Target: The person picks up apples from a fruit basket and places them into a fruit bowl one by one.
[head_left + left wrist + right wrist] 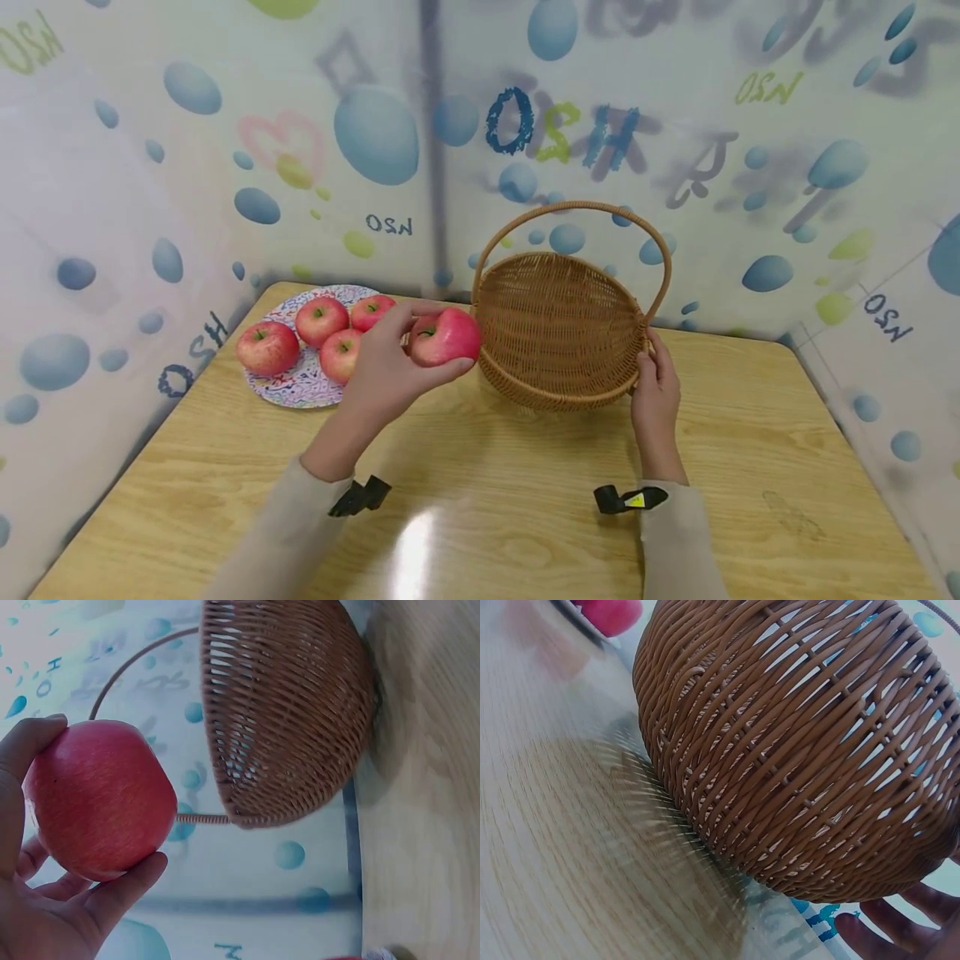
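My left hand grips a red apple between thumb and fingers, above the table and just left of the basket. In the left wrist view, the same apple is plainly held off the table. A brown wicker basket with a tall arched handle tilts its open mouth towards me. Its inside shows bare weave. At the basket's right side, my right hand holds the rim near the handle's foot. In the right wrist view, its fingers lie against the outside of the woven wall.
At the table's back left, a patterned plate bears several red apples, one near its left edge. The wooden table meets a wall printed with blue drops and letters behind the basket.
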Demonstrator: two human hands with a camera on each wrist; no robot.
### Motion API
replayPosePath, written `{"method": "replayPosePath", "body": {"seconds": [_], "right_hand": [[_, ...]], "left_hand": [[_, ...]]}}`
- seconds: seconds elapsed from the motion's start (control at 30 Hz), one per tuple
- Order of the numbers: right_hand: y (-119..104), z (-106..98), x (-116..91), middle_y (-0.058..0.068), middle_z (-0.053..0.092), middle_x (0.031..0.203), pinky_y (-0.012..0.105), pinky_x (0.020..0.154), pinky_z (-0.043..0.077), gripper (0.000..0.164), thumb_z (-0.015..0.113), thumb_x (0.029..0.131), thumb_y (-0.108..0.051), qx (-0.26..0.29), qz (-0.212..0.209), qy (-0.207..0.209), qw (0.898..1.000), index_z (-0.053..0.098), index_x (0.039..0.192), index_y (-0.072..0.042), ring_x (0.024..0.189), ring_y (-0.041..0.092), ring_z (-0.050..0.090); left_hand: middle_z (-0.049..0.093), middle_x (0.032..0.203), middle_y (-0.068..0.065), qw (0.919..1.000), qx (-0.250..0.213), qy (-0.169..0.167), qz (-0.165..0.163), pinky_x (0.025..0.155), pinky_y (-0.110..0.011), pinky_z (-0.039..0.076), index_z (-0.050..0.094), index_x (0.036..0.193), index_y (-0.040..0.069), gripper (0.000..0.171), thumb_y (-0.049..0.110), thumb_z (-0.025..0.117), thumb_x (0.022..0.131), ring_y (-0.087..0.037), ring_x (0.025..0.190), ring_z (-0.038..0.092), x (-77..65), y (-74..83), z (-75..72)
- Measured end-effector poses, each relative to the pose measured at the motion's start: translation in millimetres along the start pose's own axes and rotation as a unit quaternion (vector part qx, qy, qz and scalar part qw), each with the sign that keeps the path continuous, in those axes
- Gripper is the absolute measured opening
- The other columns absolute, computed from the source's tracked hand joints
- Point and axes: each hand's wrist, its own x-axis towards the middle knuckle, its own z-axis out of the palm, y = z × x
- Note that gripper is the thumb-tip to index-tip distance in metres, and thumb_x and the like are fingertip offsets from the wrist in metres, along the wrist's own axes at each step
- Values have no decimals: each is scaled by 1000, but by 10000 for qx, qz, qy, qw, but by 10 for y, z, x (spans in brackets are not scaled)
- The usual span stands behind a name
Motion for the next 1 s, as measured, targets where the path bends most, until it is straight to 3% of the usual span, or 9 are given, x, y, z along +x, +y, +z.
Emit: {"method": "replayPosePath", "body": {"seconds": [0.13,0.33,0.47,0.53,0.6,0.67,0.73,0.87,1.0], "right_hand": [[-11,8,-13,10,38,161,61,110,44,48,32,110,-36,7,-54,-36,10000,33,158,-37,142,36,45],[-17,10,-12,8,39,161,56,106,48,47,32,110,-37,-40,-24,-30,10000,33,157,-39,141,32,47],[3,0,-6,8,41,160,30,95,54,47,31,110,-37,-135,-43,4,9999,34,156,-40,139,31,50],[16,-6,-5,9,41,159,16,86,51,47,32,110,-37,-140,-54,12,9999,34,156,-40,138,31,50],[29,-10,-4,8,42,159,9,80,48,46,32,110,-37,-143,-37,22,9999,35,156,-40,138,31,51],[34,-11,-7,7,42,159,15,86,52,46,32,110,-37,-144,-23,23,9999,35,156,-41,138,29,51],[37,-9,-7,6,42,159,29,95,55,46,32,110,-37,-109,-4,24,9999,35,155,-42,139,29,50],[33,-1,-6,7,40,160,55,107,48,46,32,110,-37,-24,-21,13,10000,34,156,-42,140,30,48],[20,2,-7,9,40,160,58,108,46,46,31,110,-36,13,-27,15,10000,34,156,-40,141,31,48]], "left_hand": [[67,123,3,9992,293,195,210,90,-28,56,66,123,17,60,25,94,70,-14,116,62,-118,-121,-125],[71,125,-3,9900,785,903,749,77,-7,52,73,119,13,59,15,96,65,-7,117,63,-271,-279,-298],[72,124,-2,9855,934,1178,781,73,-5,51,73,119,15,60,13,97,64,7,115,58,-334,-335,-414],[72,123,-3,9841,1036,1234,746,73,-4,50,73,119,16,61,13,97,64,12,115,55,-363,-364,-473],[73,121,-3,9823,1180,1284,684,72,-3,48,73,120,17,61,13,96,64,14,114,53,-395,-396,-535],[73,120,-4,9804,1303,1325,650,72,-2,47,73,122,16,62,12,96,64,14,114,53,-422,-439,-602],[73,122,-4,9770,1511,1377,602,73,0,45,72,122,15,63,12,96,64,9,111,57,-446,-482,-669],[72,124,-10,9690,1943,1441,497,80,6,37,70,123,9,61,12,94,67,-17,104,66,-484,-561,-795],[69,127,-18,9626,2194,1559,304,84,9,28,69,123,4,59,11,92,70,-37,104,68,-522,-656,-886]]}}
